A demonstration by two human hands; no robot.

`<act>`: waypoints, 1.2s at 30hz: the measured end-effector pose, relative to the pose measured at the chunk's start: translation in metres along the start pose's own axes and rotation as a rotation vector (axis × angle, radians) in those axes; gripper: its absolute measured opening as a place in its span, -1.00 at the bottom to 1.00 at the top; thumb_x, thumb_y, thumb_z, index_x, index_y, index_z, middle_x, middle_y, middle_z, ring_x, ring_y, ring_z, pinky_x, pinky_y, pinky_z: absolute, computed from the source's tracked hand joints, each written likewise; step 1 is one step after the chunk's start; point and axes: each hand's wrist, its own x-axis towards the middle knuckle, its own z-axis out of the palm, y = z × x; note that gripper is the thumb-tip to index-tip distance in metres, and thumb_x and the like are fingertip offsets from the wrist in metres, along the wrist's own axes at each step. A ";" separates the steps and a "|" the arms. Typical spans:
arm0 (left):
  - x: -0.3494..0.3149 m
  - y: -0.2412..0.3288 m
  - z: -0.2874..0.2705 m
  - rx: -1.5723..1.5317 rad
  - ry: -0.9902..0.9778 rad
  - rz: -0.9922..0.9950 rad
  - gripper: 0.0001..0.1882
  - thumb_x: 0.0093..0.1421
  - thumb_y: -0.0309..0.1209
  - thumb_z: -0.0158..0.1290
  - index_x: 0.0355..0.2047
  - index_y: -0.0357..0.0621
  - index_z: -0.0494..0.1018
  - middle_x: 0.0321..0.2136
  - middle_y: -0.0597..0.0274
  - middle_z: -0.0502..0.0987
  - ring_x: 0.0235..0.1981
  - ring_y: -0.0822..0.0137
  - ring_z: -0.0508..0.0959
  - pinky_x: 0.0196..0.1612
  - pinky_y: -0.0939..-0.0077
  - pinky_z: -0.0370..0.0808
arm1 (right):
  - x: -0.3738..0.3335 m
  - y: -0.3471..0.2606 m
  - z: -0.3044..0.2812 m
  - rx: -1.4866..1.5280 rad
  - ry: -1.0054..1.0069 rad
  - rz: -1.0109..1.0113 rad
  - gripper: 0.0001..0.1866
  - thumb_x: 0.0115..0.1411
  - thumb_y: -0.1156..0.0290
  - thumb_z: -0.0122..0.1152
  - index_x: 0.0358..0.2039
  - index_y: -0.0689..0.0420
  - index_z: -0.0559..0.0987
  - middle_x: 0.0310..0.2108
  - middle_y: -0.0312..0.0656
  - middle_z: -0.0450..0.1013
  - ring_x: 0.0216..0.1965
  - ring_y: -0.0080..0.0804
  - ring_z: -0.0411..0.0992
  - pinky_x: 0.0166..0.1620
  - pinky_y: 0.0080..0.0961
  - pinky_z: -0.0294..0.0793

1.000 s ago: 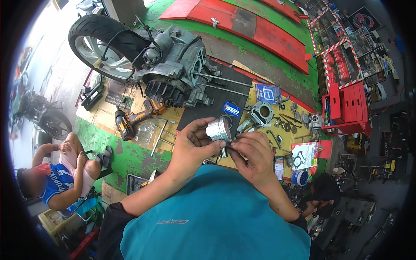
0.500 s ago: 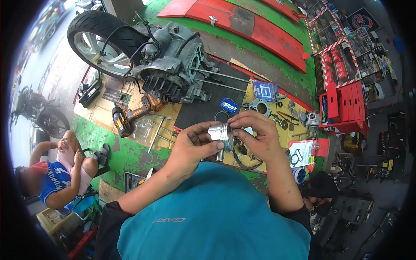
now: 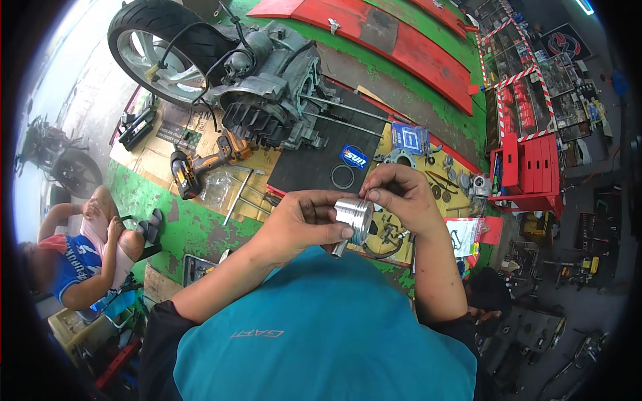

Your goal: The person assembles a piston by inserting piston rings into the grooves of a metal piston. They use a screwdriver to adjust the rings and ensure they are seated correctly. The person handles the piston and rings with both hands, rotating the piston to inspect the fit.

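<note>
Piston (image 3: pixel 352 214) in left hand (image 3: pixel 294 224), silvery, cylindrical, grooved near one end

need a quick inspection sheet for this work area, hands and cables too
Surface: cardboard and black mat over worn green floor
Work in hand: silver piston
Clutter: drill, T-shaped wrench, loose metal parts
Left hand: grips the piston
Right hand: fingertips at the piston's upper edge; anything pinched is too small to tell
Cables: black cable or hose by the engine
Surroundings: seated person left, red cabinet right
</note>
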 end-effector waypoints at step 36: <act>-0.003 0.022 0.001 0.207 -0.110 0.049 -0.42 0.14 -0.62 0.36 0.18 -0.44 0.47 -0.25 0.12 0.66 -0.29 0.44 0.67 -0.26 0.51 0.66 | 0.006 -0.027 -0.019 -0.161 -0.333 -0.186 -0.74 0.13 0.53 0.46 -0.13 0.20 0.76 -0.23 -0.13 0.65 -0.14 -0.33 0.59 -0.06 -0.41 0.55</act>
